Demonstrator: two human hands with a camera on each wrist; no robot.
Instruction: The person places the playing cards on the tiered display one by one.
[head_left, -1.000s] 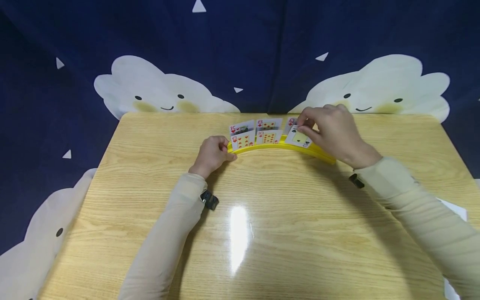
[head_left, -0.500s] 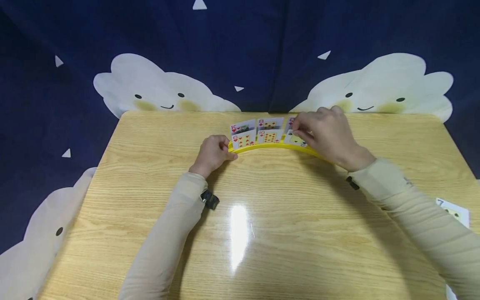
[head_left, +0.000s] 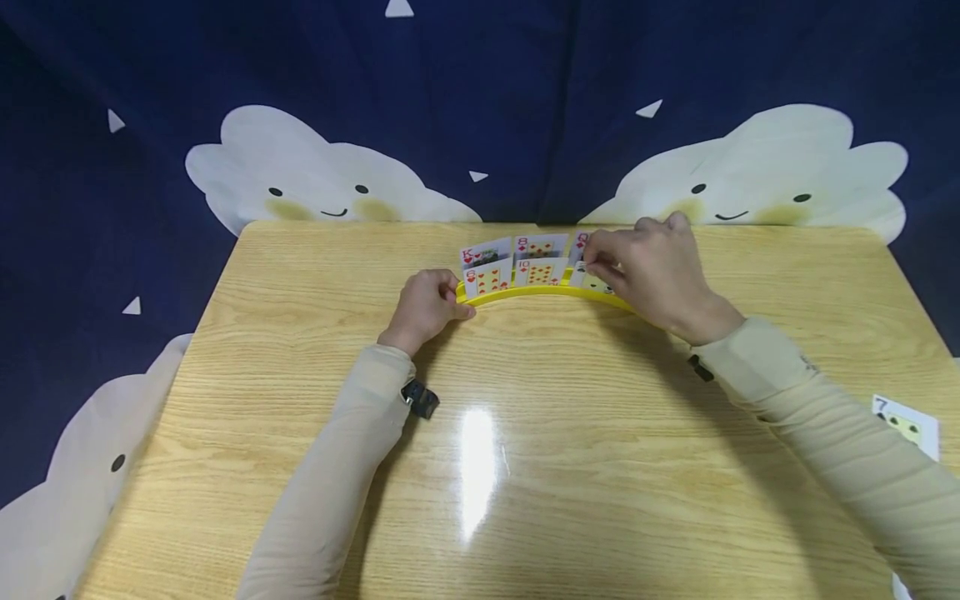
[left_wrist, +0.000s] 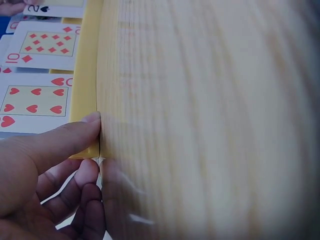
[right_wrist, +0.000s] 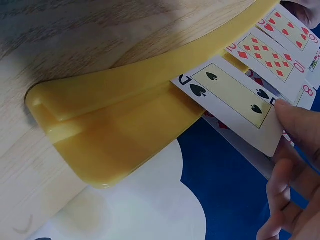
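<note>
A curved yellow card holder [head_left: 536, 292] stands at the table's far side with playing cards in two rows. My left hand [head_left: 425, 310] grips its left end, thumb on the front edge and fingers curled at the end. My right hand [head_left: 660, 271] pinches the top of a two of spades [right_wrist: 230, 97], whose lower edge sits in the holder's front row. Beside it stand the ten of diamonds [head_left: 540, 272] and six of hearts [head_left: 487, 280]. Behind are the king of hearts [head_left: 486, 252], the eight of diamonds [head_left: 542, 244] and a queen [head_left: 579, 244], partly hidden by my right hand.
A seven of spades [head_left: 909, 425] lies at the right of the wooden table [head_left: 570, 467], partly covered by my right sleeve. A white corner of something shows beneath the sleeve lower down. A dark blue curtain [head_left: 480, 100] with clouds hangs behind the table.
My right hand has lowered the two of spades into the front row, straightening it beside the ten. The right sleeve shifted, showing more of the seven. My left hand stays in place.
</note>
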